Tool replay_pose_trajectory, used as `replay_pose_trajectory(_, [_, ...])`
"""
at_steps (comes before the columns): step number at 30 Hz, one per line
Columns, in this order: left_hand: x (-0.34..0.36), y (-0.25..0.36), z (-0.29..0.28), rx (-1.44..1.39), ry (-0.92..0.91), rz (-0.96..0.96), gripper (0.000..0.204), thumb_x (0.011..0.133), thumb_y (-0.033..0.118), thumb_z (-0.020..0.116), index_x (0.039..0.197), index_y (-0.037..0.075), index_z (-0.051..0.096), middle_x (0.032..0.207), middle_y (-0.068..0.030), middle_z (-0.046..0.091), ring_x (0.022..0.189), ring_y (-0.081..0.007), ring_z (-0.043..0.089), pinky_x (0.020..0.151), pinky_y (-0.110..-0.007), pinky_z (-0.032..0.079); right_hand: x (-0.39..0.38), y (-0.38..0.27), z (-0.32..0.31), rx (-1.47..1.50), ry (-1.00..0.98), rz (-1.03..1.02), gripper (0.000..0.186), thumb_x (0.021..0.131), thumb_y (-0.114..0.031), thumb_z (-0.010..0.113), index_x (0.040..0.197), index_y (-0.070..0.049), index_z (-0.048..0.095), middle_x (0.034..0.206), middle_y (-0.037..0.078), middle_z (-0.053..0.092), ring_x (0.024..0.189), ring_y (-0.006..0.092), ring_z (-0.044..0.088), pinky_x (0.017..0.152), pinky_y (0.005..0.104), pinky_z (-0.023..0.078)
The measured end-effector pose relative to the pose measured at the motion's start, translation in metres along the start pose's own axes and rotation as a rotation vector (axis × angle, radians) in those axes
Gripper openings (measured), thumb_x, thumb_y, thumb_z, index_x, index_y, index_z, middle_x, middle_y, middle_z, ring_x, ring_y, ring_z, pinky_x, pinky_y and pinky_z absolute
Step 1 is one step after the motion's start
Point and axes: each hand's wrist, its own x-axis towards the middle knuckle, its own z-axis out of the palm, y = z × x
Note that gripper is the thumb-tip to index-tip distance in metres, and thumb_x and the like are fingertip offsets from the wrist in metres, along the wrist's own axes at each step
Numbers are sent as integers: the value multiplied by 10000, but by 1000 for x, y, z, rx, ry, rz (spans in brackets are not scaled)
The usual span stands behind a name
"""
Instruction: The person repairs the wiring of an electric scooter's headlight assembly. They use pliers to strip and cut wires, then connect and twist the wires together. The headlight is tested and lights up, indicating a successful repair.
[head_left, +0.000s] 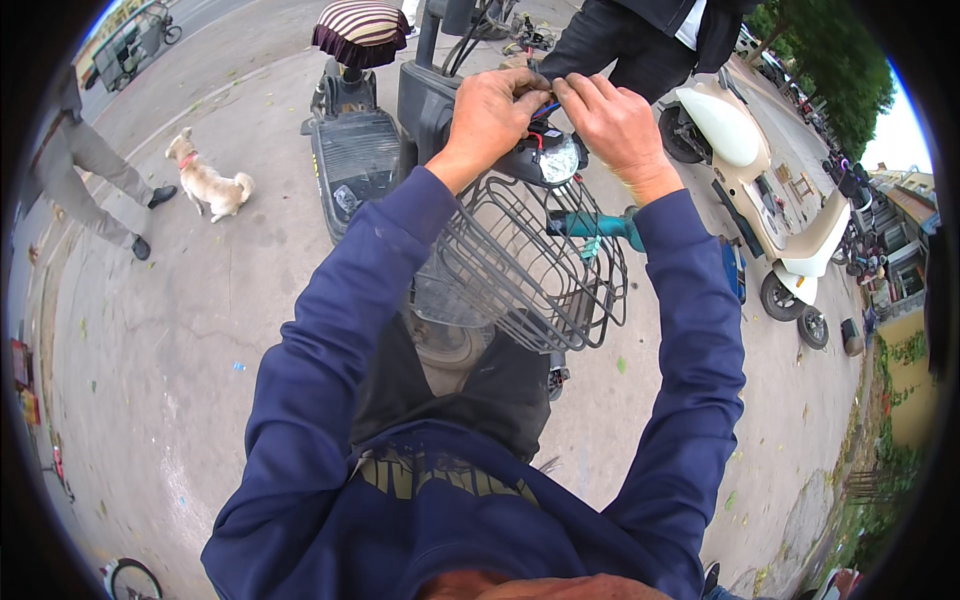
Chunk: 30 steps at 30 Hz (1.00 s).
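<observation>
Nearest us is our own navy sweatshirt (430, 535) w/ a pale print across the chest, its two sleeves reaching fwd either side of the wire basket (500, 275). Past the cuffs, our L hand (490, 115) and R hand (615, 120) meet almost fingertip to fingertip, thumbs and forefingers pinched on thin wires (546, 110) just above the round headlight (560, 160), at the front of a dark e-scooter (425, 105); which strand each hand has, we can't quite make out, as the fingers cover most of it. The basket hangs below the headlight, w/ a teal power tool (590, 226) in view approx. level w/ its R side (near our R cuff). The scooter's front wheel sits between our black-trousered legs; beyond, to the L, are its ribbed footboard (360, 155) and a seat w/ a striped, frilled cover (360, 30). Someone in dark trousers (620, 45) stands close, just past our hands. Well off to the L, a tan dog (212, 185) w/ a red collar is on the pavement (240, 290) nr a person in grey trousers (85, 170); to the R we've a cream scooter (735, 130) parked, w/ more vehicles behind.
</observation>
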Motion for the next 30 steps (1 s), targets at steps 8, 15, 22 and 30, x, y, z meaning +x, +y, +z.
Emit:
replay_pose_trajectory(8, [-1, 4, -3, -3, -36, -35, 212, 944, 111, 727, 1088, -41, 760, 837, -99, 774, 540, -83, 624, 524, -252, 500, 27, 11, 3, 1517, -647, 1354, 219, 930, -253, 639, 863, -46, 653, 696, -11, 606, 542, 99, 558, 449, 258, 363])
replay_pose_trajectory(15, [-2, 2, -9, -32, -72, -70, 231, 957, 118, 717, 1117, -42, 761, 883, -106, 787, 547, -87, 632, 531, -250, 509, 9, -1, -7, 257, -65, 353, 220, 906, -158, 693, 1123, -120, 697, 892, 45, 690, 779, 213, 715, 628, 309, 562])
replay_pose_trajectory(22, [-1, 8, -7, -83, -83, -110, 227, 963, 108, 723, 1130, -41, 762, 899, -84, 790, 544, -67, 605, 524, -245, 507, 4, 7, -3, 200, -38, 50, 156, 887, -194, 722, 1019, -127, 675, 829, 10, 664, 692, 187, 680, 570, 313, 534])
replay_pose_trajectory(30, [-1, 12, -11, -101, -104, -174, 222, 966, 106, 719, 1127, -39, 767, 892, -81, 785, 546, -67, 606, 525, -239, 500, 28, 10, -13, 1672, -577, 1498, 351, 1043, -324, 605, 894, -22, 702, 681, -25, 628, 553, 97, 608, 434, 265, 384])
